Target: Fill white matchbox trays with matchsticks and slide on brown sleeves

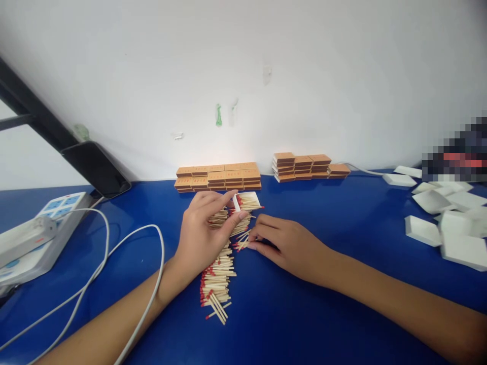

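Observation:
Between the thumb and fingers of my left hand (205,225) is a white matchbox tray (254,195), raised above the blue table. Several red-tipped matches lie in the tray, one sticking out at its right edge. Just below and to the right, my right hand (289,246) pinches the ends of a few loose matches (241,243), their red heads pointing left. Under and beside my left hand runs a long pile of matches (217,276), mostly with heads to the left. Part of this pile is hidden by the left hand.
Orange matchboxes stand stacked along the wall, in a left row (216,177) and a right group (302,167). White trays (462,248) lie heaped at the right. A power strip (57,238), a white cable (162,248) and a black phone-like slab (97,167) occupy the left.

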### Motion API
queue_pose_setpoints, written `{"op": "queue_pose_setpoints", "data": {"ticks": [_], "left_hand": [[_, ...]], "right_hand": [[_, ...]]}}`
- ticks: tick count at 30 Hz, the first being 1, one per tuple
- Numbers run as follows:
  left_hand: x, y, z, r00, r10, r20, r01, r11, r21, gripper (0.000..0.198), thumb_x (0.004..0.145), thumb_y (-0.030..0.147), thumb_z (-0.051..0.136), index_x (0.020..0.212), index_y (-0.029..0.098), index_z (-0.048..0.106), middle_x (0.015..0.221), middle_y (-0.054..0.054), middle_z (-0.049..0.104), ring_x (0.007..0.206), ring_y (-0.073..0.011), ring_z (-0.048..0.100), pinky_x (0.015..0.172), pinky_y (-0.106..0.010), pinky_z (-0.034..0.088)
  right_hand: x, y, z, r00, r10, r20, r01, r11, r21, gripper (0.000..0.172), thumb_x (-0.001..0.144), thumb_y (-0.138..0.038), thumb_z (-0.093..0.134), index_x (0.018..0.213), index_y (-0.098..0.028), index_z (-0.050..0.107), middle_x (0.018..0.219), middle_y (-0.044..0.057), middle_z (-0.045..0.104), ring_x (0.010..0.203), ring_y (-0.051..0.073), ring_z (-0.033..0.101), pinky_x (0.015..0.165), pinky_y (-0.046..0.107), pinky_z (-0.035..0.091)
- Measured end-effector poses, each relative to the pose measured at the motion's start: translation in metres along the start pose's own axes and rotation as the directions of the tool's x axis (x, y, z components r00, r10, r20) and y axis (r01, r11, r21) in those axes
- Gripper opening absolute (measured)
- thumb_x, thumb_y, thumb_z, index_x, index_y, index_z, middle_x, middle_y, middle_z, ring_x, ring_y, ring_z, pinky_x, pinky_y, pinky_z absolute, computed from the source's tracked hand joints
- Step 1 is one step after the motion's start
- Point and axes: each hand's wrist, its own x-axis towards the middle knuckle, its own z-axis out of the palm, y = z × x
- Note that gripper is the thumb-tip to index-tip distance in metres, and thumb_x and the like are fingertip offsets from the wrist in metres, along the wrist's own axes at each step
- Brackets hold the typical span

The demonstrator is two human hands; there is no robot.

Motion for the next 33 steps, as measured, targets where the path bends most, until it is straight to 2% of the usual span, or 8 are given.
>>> {"op": "queue_pose_setpoints", "data": {"ticks": [5,11,16,21,26,33], "left_hand": [[-0.001,0.000,0.000,1.000,0.017,0.008,-0.017,1.000,0.002,0.037,0.093,0.033,0.080,0.128,0.024,0.075,0.100,-0.005,0.078,0.099,-0.0235,0.066,0.091,-0.042,0.055],[-0.001,-0.002,0.000,1.000,0.021,0.008,-0.021,1.000,-0.008,0.036,0.093,0.035,0.079,0.127,0.024,0.075,0.100,-0.006,0.078,0.099,-0.0242,0.066,0.091,-0.043,0.055],[0.000,-0.001,0.000,1.000,0.021,0.012,-0.021,1.000,-0.010,0.036,0.093,0.037,0.079,0.128,0.026,0.075,0.099,-0.005,0.078,0.098,-0.0244,0.066,0.092,-0.044,0.055],[0.000,0.000,0.000,1.000,0.025,0.019,-0.025,1.000,-0.006,0.035,0.093,0.036,0.079,0.127,0.026,0.076,0.097,-0.005,0.078,0.097,-0.0246,0.067,0.093,-0.046,0.054],[0.001,0.000,-0.001,0.999,0.028,0.024,-0.028,1.000,-0.008,0.036,0.093,0.035,0.079,0.127,0.023,0.076,0.098,-0.006,0.078,0.096,-0.0242,0.067,0.091,-0.045,0.054],[0.000,-0.001,-0.001,0.999,0.022,0.034,-0.022,1.000,-0.002,0.035,0.092,0.036,0.080,0.126,0.025,0.076,0.097,-0.006,0.078,0.095,-0.0246,0.067,0.089,-0.044,0.055]], "right_hand": [[0.001,0.000,-0.007,0.994,0.099,0.052,-0.097,0.995,-0.039,0.010,0.104,-0.025,0.063,0.095,-0.019,0.064,0.096,0.003,0.068,0.077,0.016,0.066,0.070,0.030,0.052],[0.001,0.006,-0.018,0.984,0.133,0.115,-0.120,0.986,-0.112,0.015,0.105,-0.026,0.059,0.091,-0.021,0.061,0.094,0.002,0.067,0.077,0.017,0.066,0.070,0.031,0.051],[0.001,0.015,-0.032,0.991,0.125,0.052,-0.113,0.975,-0.193,0.013,0.107,-0.026,0.055,0.095,-0.021,0.059,0.096,0.003,0.066,0.074,0.017,0.065,0.065,0.030,0.047],[-0.001,0.033,-0.039,0.991,0.134,0.012,-0.127,0.960,-0.250,0.019,0.108,-0.034,0.051,0.095,-0.022,0.057,0.095,0.004,0.065,0.073,0.018,0.063,0.064,0.031,0.045],[0.000,0.035,-0.042,0.985,0.173,-0.006,-0.170,0.963,-0.210,0.017,0.108,-0.033,0.050,0.098,-0.022,0.057,0.092,0.003,0.069,0.075,0.019,0.065,0.065,0.031,0.045],[0.003,0.033,-0.047,0.989,0.147,0.034,-0.139,0.976,-0.170,0.018,0.105,-0.031,0.055,0.091,-0.022,0.062,0.087,0.003,0.071,0.074,0.018,0.066,0.065,0.030,0.046]]}}
